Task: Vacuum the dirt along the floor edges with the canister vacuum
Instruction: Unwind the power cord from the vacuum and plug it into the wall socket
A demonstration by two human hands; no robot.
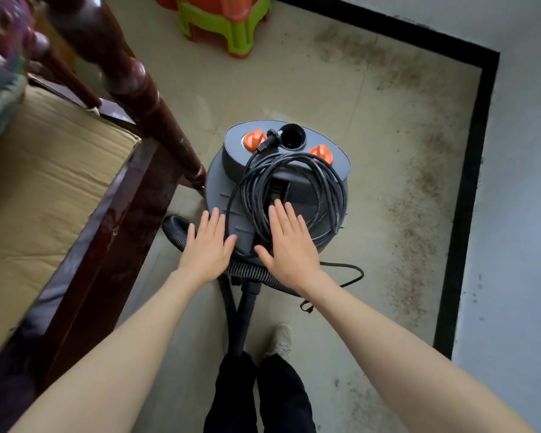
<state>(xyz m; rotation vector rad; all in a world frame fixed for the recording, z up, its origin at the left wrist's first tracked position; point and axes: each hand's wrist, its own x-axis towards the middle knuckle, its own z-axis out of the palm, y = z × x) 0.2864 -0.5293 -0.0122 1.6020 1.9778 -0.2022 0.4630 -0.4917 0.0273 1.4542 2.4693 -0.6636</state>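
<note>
Two hands hovered flat over canister vacuum [275, 195], fingers straight, spread, gripping nothing. Left hand [208, 246] sat over lid's near-left edge; right hand [289, 245] lay over coiled power cord [297, 189] on top; contact unclear. Vacuum stood on tiled floor [388, 145] just beside dark wooden bed frame [132, 189]. Ribbed hose [181, 237] curled round its near side. Dirt [419, 214] lay in band along black baseboard [469, 182] at right wall and far edge. Green-and-orange stool [228, 23] stood well beyond vacuum.
</note>
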